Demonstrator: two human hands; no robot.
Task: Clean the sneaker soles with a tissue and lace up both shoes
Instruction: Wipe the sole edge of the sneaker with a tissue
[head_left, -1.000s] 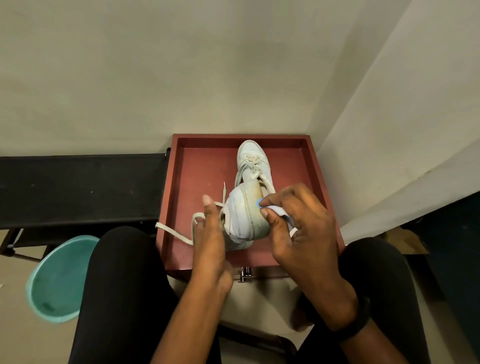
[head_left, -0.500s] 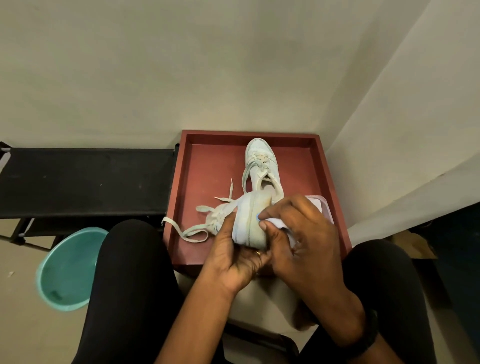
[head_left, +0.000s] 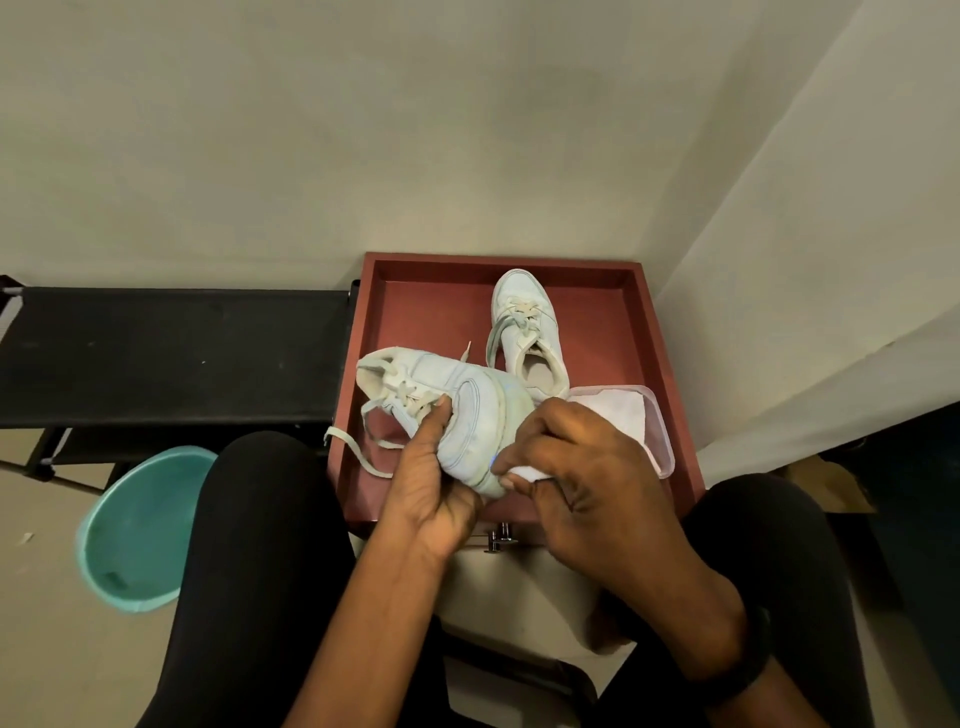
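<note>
My left hand (head_left: 434, 480) grips a white sneaker (head_left: 457, 410) lying on its side over the red tray (head_left: 431, 296), toe toward me, opening to the left. Its loose lace (head_left: 353, 449) trails over the tray's left rim. My right hand (head_left: 582, 478) pinches a white tissue (head_left: 524, 473) against the sneaker's sole edge near the toe. A second white sneaker (head_left: 524, 332) stands upright at the tray's back, toe pointing away, laces partly threaded.
A clear plastic box (head_left: 657, 436) with white tissues sits in the tray's right part, behind my right hand. A black bench (head_left: 171, 353) stands to the left, a teal basin (head_left: 140, 530) on the floor beneath. Walls close in behind and right. My knees flank the tray.
The held sneaker has turned from toe-up to lying on its side, opening leftward. My left hand shifted from its side to under it. The right hand moved lower along the sole with the tissue.
</note>
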